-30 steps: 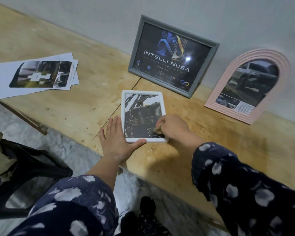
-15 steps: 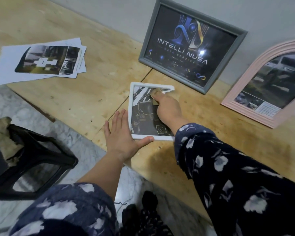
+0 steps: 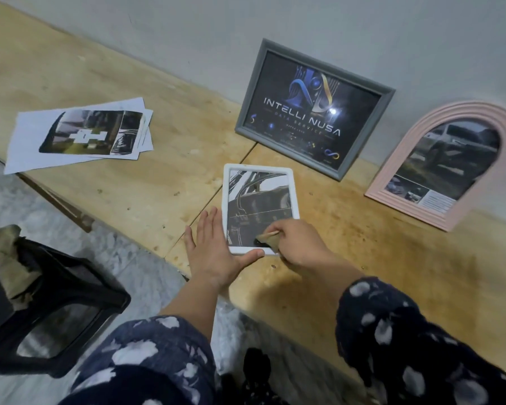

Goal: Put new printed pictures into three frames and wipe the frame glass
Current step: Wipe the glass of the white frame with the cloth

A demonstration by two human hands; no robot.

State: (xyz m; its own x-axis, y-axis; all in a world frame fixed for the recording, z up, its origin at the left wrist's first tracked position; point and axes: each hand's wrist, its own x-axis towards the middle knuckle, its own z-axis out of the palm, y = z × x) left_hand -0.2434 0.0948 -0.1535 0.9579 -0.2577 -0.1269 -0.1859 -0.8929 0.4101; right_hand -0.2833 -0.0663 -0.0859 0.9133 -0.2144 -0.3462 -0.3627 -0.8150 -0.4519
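Wood table (image 3: 129, 200): right hand (image 3: 300, 244) w/ cloth (image 3: 265, 238) back at white frame (image 3: 260, 209) bottom.

Your small white frame (image 3: 260, 210) lay flat near the front edge of the surface (image 3: 135, 185), car print inside. The grey frame (image 3: 313, 108) and pink arched frame (image 3: 447, 165) leaned on the wall behind it, spare prints (image 3: 79, 134) stacked off left.

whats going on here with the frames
A person is wiping the glass of a white frame lying flat on the wooden table. The right hand pinches a small cloth near its bottom edge; the left hand steadies it. A grey frame and a pink arched frame lean against the wall.
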